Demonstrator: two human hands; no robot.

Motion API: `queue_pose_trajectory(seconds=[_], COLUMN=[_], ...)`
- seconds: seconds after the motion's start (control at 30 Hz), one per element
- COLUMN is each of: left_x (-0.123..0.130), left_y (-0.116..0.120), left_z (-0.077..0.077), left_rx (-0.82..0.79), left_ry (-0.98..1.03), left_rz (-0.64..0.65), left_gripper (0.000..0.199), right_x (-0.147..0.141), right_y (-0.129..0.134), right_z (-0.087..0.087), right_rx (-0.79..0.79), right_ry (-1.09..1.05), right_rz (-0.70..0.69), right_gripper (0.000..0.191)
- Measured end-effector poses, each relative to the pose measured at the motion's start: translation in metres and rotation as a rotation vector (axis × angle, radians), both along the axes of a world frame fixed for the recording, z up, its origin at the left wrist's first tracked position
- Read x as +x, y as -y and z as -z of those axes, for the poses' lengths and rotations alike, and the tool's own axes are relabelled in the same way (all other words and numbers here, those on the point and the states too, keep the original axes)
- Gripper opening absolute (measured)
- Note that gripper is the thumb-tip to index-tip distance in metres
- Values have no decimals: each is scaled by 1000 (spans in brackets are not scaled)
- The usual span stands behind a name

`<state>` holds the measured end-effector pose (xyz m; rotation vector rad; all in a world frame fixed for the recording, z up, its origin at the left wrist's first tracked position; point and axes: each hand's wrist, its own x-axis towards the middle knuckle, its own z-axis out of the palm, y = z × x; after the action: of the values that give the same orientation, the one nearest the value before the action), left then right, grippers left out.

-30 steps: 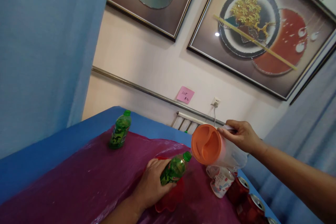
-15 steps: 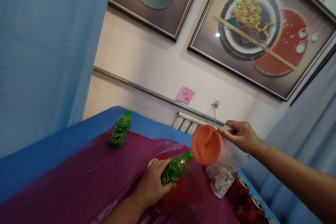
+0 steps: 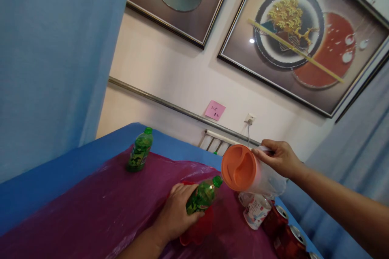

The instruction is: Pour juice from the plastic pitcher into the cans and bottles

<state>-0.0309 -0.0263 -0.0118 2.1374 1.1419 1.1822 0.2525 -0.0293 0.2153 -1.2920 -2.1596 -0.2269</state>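
Note:
My left hand [image 3: 178,209] is wrapped round a green plastic bottle [image 3: 204,196] with a green cap, tilted to the right. Beneath the bottle is a red scalloped dish [image 3: 197,232], partly hidden by the hand. Over on the right, my right hand [image 3: 281,158] grips the handle of a clear pitcher [image 3: 269,180] with an orange lid [image 3: 239,167]. The pitcher is tipped on its side, lid facing left, near the bottle's cap but apart from it. Just below it stands a white printed cup [image 3: 257,211], its top partly covered by the pitcher.
A second green bottle [image 3: 139,149] stands upright at the far left of the purple plastic sheet [image 3: 100,202], which covers a blue table [image 3: 39,194]. Several red cans [image 3: 290,240] line the right edge. Behind are a metal rail [image 3: 158,99] and a wall socket [image 3: 250,119].

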Motion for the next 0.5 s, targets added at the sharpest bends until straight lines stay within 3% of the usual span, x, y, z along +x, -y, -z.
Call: queue_pose_trajectory(seconds=[0.5], left_x=[0], left_y=[0], left_z=[1], left_rx=[11], left_ry=[12], left_rz=[7], left_gripper=[62], right_x=[0], right_y=[0], right_z=[0], right_rx=[5], right_ry=[13], right_rz=[0], right_gripper=[51])
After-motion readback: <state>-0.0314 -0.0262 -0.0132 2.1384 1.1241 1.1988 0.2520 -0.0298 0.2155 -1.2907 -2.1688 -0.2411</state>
